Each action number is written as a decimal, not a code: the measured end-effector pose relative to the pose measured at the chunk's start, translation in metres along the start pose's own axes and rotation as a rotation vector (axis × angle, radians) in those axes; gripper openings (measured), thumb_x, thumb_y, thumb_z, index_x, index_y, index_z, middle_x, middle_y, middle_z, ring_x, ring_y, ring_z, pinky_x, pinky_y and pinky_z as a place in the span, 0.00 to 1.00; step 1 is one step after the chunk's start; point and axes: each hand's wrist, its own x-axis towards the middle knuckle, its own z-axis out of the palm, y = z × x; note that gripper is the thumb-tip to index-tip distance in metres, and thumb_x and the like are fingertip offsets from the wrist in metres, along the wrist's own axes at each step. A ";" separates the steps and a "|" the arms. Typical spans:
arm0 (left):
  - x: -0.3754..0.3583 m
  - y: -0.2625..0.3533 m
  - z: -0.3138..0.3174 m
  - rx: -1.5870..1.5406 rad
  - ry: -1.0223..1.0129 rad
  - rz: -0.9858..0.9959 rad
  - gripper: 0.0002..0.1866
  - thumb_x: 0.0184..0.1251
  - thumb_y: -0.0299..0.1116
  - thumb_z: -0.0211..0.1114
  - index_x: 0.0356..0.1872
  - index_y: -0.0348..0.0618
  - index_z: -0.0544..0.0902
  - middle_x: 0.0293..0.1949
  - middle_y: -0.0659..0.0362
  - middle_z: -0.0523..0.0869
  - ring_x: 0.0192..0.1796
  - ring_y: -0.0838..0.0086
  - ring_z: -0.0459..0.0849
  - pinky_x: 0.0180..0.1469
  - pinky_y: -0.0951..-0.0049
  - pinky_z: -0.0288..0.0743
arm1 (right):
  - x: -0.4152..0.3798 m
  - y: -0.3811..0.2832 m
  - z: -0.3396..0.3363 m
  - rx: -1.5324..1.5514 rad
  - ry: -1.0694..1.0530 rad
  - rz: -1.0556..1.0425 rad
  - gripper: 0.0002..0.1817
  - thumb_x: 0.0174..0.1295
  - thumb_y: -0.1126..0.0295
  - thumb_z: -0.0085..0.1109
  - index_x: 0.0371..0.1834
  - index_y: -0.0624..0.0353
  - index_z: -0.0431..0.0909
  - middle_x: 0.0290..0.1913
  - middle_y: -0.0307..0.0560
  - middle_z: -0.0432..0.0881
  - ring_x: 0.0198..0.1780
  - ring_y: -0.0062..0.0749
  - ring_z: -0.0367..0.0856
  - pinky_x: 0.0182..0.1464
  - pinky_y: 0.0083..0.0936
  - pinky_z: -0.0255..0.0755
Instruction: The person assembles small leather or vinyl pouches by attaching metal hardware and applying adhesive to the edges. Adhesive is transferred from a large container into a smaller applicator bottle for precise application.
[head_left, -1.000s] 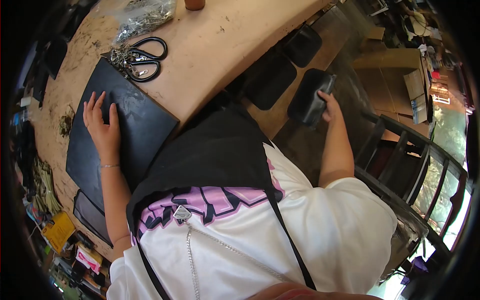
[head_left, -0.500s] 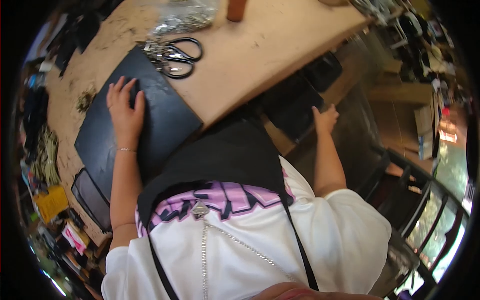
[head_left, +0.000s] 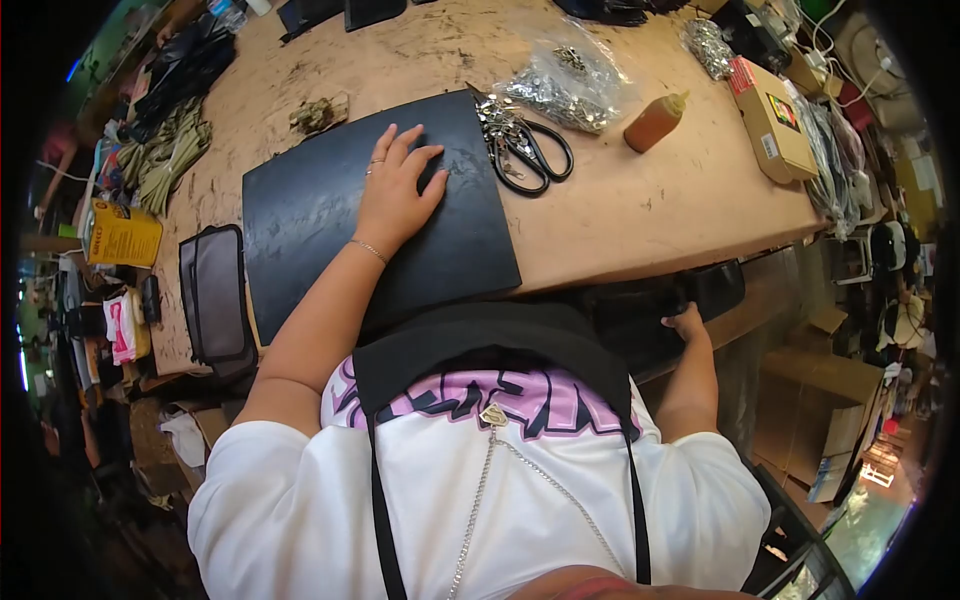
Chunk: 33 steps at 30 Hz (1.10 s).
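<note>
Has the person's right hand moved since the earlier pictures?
Yes: judged against the table, the right hand has moved closer to the table's near edge.

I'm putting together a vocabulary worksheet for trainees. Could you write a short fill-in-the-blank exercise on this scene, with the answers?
1. The grip on the black board is the person's ____ one.
2. The scissors have handles coloured ____.
3. In the picture, the bottle stands to the ____ of the scissors.
4. The person's shirt is mainly ____ in colour.

Missing words: left; black; right; white.
</note>
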 end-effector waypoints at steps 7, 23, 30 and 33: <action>0.006 -0.008 0.005 -0.180 -0.086 -0.165 0.17 0.65 0.40 0.69 0.54 0.51 0.84 0.65 0.50 0.77 0.75 0.51 0.65 0.77 0.53 0.54 | -0.088 -0.028 -0.051 0.464 -0.382 -0.173 0.26 0.54 0.78 0.70 0.59 0.65 0.80 0.51 0.48 0.87 0.53 0.37 0.83 0.60 0.29 0.73; 0.024 0.007 0.021 -0.667 0.215 -0.308 0.16 0.65 0.32 0.67 0.54 0.49 0.83 0.69 0.50 0.75 0.75 0.47 0.62 0.76 0.52 0.55 | -0.273 -0.360 -0.200 0.394 0.086 -1.120 0.36 0.59 0.71 0.67 0.71 0.72 0.67 0.65 0.47 0.77 0.65 0.33 0.75 0.68 0.26 0.65; 0.028 0.010 0.027 -0.966 0.458 -0.470 0.36 0.68 0.28 0.64 0.75 0.34 0.59 0.70 0.45 0.70 0.74 0.53 0.65 0.75 0.59 0.56 | -0.187 -0.553 -0.189 0.413 -0.361 -1.122 0.24 0.63 0.73 0.64 0.64 0.58 0.74 0.50 0.39 0.84 0.48 0.20 0.83 0.49 0.20 0.78; 0.030 0.010 0.022 -0.912 0.346 -0.484 0.36 0.67 0.29 0.64 0.75 0.35 0.60 0.71 0.45 0.70 0.73 0.53 0.65 0.75 0.59 0.55 | -0.152 -0.620 -0.202 0.504 -0.211 -1.117 0.25 0.66 0.70 0.64 0.66 0.60 0.72 0.54 0.41 0.84 0.46 0.23 0.85 0.51 0.20 0.80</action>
